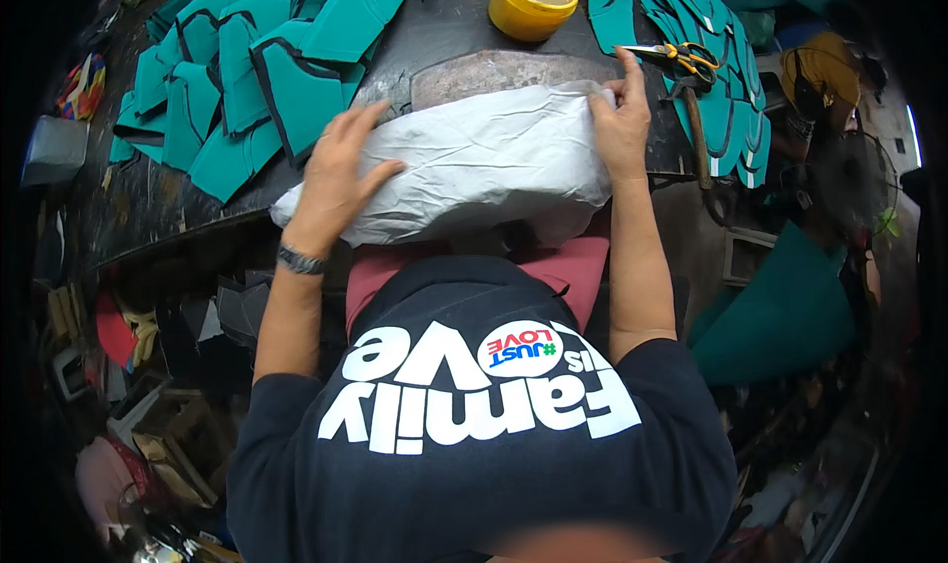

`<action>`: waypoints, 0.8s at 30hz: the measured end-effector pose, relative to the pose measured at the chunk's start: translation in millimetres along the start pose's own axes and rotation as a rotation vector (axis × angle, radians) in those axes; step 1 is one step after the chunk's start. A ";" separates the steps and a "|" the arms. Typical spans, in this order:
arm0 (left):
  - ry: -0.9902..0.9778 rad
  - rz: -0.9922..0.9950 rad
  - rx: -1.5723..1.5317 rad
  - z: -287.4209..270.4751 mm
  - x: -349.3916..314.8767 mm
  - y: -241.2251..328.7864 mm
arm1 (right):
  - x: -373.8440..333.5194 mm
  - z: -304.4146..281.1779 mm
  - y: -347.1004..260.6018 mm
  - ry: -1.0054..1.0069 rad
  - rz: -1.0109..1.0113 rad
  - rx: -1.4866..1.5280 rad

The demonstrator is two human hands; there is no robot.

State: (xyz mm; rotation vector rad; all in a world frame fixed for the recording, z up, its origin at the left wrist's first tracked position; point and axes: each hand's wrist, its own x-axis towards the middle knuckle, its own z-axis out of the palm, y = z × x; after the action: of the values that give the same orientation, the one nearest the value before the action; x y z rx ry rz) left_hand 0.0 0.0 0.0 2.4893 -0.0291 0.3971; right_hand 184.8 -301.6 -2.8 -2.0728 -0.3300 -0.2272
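A creased white cloth [484,163] lies in front of me over the near edge of the table and hangs toward my lap. My left hand [346,173] rests on its left end, thumb and fingers spread. At the right end is my right hand [622,119], its thumb against the cloth and its index finger stretched upward; the other fingers are partly hidden. Just beyond the cloth shows a worn grey-brown slab [494,72]. Orange-and-black scissors [691,59] lie close to my right index finger, on teal pieces.
Teal dark-edged pieces [222,69] are piled at the left of the dark table [444,20]. More long teal pieces [726,99] overlap at the right, beside a wooden-handled tool [697,138]. An uncovered yellow tub [533,15] stands at the back. A teal sheet [780,316] hangs lower right.
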 end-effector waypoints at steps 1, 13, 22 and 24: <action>0.000 -0.067 -0.033 -10.4 -9.3 -1.9 | 2.9 -0.3 3.1 0.025 -0.013 0.022; 0.133 -0.249 -0.432 -106.4 -20.9 -0.7 | 43.0 -16.3 34.3 0.165 -0.285 0.041; 0.128 -0.124 0.224 -40.7 40.8 -34.7 | 50.2 -31.4 61.4 0.127 -0.092 -0.465; 0.168 -0.176 0.267 -36.2 29.6 -33.6 | 56.3 -35.7 52.7 0.206 -0.168 -0.396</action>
State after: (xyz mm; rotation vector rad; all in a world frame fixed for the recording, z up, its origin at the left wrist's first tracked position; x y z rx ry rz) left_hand 22.1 50.3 17.2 2.6820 0.3282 0.5645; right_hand 254.2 -349.8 -11.6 -2.3845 -0.3542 -0.6476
